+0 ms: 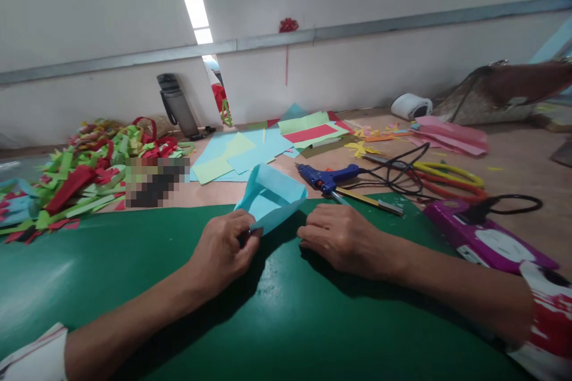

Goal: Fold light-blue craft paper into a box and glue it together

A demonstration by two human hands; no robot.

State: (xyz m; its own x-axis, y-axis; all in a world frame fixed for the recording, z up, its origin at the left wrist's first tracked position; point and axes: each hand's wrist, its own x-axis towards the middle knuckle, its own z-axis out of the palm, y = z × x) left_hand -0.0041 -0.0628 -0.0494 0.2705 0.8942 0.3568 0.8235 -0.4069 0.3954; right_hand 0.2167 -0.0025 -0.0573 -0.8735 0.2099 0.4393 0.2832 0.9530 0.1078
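A light-blue paper [273, 193], bent into an open box-like loop, stands tilted over the far edge of the green mat. Its near left corner is pinched between the thumb and fingers of my left hand [227, 244]. My right hand [342, 238] rests on the mat just right of the paper, apart from it. The right fingers are curled in, and whatever may be inside them is hidden. Just beyond that hand lies a blue glue gun [328, 177], its nozzle pointing left, beside a yellow cutter knife [369, 199].
Scissors with yellow and orange handles [447, 175] lie among black cable [397, 169], near a purple extension socket [489, 238]. Coloured paper sheets [250, 149] are spread behind. On the left are a heap of paper strips [98, 166] and a grey bottle [179, 106]. A bag [500, 92] sits back right.
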